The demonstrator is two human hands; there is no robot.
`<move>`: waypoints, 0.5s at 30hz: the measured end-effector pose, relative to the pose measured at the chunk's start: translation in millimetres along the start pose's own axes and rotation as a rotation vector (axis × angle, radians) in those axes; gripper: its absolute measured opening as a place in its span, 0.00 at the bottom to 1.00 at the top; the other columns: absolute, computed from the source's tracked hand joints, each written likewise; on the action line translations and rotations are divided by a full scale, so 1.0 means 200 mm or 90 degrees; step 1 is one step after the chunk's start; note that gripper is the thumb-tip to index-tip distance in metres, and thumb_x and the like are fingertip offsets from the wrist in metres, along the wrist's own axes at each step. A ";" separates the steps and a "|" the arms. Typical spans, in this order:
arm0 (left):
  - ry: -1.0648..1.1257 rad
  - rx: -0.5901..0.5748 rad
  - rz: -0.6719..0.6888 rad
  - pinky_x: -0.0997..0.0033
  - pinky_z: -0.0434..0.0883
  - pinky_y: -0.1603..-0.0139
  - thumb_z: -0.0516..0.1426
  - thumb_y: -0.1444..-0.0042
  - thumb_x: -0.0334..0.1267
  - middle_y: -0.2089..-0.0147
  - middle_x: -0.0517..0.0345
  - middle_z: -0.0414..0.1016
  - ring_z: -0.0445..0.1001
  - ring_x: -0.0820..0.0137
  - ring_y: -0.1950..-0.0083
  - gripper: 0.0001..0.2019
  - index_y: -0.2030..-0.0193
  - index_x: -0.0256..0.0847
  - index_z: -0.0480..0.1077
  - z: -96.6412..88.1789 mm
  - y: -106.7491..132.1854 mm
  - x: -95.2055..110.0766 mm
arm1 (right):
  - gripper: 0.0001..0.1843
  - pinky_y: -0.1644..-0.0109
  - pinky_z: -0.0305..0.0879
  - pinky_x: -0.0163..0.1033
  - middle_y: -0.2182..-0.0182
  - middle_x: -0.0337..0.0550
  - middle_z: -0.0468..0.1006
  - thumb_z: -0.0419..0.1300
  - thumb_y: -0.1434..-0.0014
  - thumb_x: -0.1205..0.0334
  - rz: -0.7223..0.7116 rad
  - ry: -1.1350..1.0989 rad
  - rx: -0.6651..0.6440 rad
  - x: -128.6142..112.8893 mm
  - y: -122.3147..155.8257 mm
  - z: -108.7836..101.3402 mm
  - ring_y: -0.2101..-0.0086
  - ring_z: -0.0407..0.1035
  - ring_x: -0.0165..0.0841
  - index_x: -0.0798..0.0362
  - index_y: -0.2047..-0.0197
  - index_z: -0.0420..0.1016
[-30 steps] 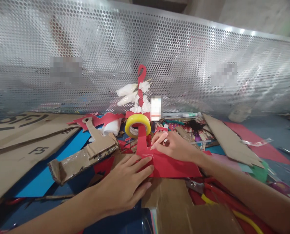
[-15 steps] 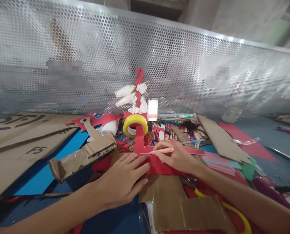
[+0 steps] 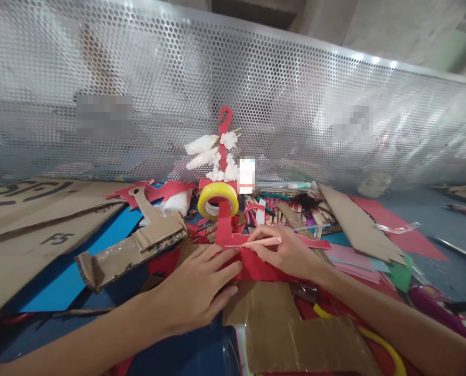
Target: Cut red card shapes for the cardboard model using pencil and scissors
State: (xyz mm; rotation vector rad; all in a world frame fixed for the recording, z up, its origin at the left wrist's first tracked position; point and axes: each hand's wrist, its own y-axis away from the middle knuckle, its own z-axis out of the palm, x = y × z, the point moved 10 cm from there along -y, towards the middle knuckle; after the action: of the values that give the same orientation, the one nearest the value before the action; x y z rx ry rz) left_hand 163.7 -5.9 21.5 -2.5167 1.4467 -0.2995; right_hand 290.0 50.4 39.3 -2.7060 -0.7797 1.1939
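My left hand [image 3: 203, 282] lies palm down with its fingers spread, pressing on the red paper [image 3: 260, 266]. Pinched in my right hand [image 3: 287, 250] is a thin pale stick [image 3: 264, 242], its tip pointing left near a short whitish line on the paper; its exact kind is unclear. Just beyond my fingers, a red T-shaped cutout [image 3: 224, 227] reaches up to a yellow-rimmed tape roll [image 3: 203, 201]. Below the paper lies a brown cardboard piece [image 3: 279, 339].
Behind the roll stands a red hook-topped piece [image 3: 225, 122] with white flowers [image 3: 201, 144]. A perforated metal screen [image 3: 279, 104] closes off the back. Cardboard [image 3: 21, 230] and a taped cardboard shape [image 3: 139, 245] lie left; yellow-handled scissors [image 3: 385, 347] and a purple tool [image 3: 432, 303] lie right.
The stick and my right hand have shifted very slightly to the right. My left hand keeps its place on the red paper.
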 end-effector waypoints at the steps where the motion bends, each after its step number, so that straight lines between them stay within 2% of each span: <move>1: -0.001 -0.001 0.000 0.53 0.68 0.45 0.52 0.31 0.39 0.39 0.49 0.73 0.69 0.56 0.44 0.15 0.40 0.44 0.68 0.00 0.00 0.00 | 0.06 0.61 0.63 0.35 0.66 0.38 0.82 0.59 0.38 0.64 0.000 -0.001 0.001 0.00 0.00 0.00 0.67 0.73 0.30 0.51 0.61 0.79; 6: 0.007 -0.006 -0.001 0.52 0.68 0.43 0.51 0.31 0.39 0.38 0.50 0.72 0.69 0.56 0.43 0.16 0.39 0.43 0.68 0.00 0.00 0.00 | 0.05 0.64 0.63 0.34 0.68 0.38 0.81 0.59 0.40 0.68 0.021 -0.028 -0.013 0.01 0.00 0.01 0.69 0.72 0.30 0.52 0.64 0.78; 11: 0.015 0.017 0.007 0.54 0.69 0.44 0.51 0.31 0.39 0.41 0.49 0.74 0.71 0.58 0.45 0.15 0.40 0.44 0.69 -0.02 0.00 0.00 | 0.06 0.63 0.62 0.34 0.67 0.37 0.81 0.59 0.39 0.66 0.001 -0.004 0.002 0.00 0.00 -0.01 0.68 0.72 0.29 0.51 0.62 0.78; 15: 0.027 0.020 0.007 0.55 0.69 0.43 0.52 0.31 0.39 0.41 0.50 0.74 0.71 0.59 0.44 0.16 0.40 0.45 0.69 -0.02 0.00 -0.01 | 0.05 0.67 0.61 0.33 0.69 0.37 0.81 0.59 0.40 0.67 0.034 -0.022 -0.014 0.02 -0.01 0.01 0.71 0.71 0.29 0.52 0.65 0.77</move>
State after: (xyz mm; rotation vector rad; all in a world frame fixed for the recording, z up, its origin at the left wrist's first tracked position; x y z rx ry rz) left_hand 161.5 -4.2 25.3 -2.4905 1.4598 -0.3735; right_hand 290.9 53.6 35.9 -2.7467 -0.7340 1.2535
